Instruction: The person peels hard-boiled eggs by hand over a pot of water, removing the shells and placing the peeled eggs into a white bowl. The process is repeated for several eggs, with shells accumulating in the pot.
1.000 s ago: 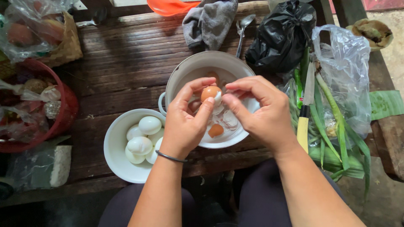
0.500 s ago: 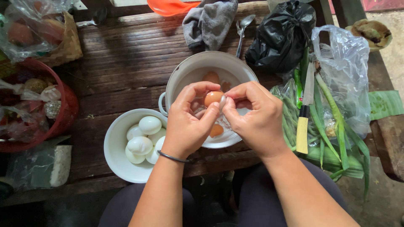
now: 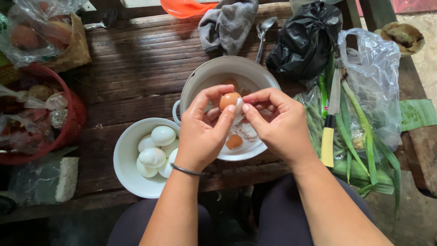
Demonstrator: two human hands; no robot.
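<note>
Fingers of the left hand (image 3: 202, 132) grip a brown egg (image 3: 229, 100), partly peeled, over the white pot (image 3: 200, 77) at the centre of the wooden table (image 3: 132, 68). The right hand (image 3: 277, 127) pinches a bit of shell at the egg's right side. Peeled white eggs (image 3: 154, 152) lie in a white bowl (image 3: 123, 168) just left of the pot. A yellow-handled knife (image 3: 328, 127) rests on greens to the right.

Grey cloth (image 3: 227, 25), spoon (image 3: 264, 32), black bag (image 3: 305, 41), knife w/ yellow handle (image 3: 328, 132), red basket (image 3: 73, 123).
</note>
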